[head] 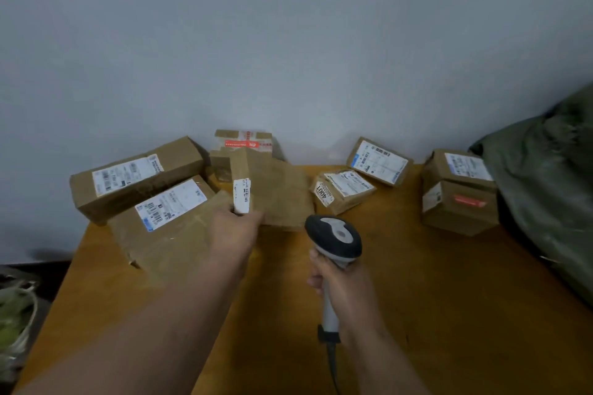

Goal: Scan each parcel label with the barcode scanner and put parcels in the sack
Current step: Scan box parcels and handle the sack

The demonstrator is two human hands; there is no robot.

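The left hand (236, 228) has its fingers gripping the tilted parcel (272, 192); its label (241, 196) faces left of the scanner (333, 236), gripped by the right hand (345, 285).

left hand (236, 231) holds a tilted parcel (272, 192); right hand (345, 289) holds the barcode scanner (333, 236).

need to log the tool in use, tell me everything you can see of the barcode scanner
The handheld barcode scanner has a dark grey rounded head with a light grey top panel and a light grey plastic handle ending in a black collar, from which a dark cable runs toward the bottom edge. The right hand grips the handle, holding it above the orange-brown wooden table, head pointing away toward the cardboard parcels, touching none.
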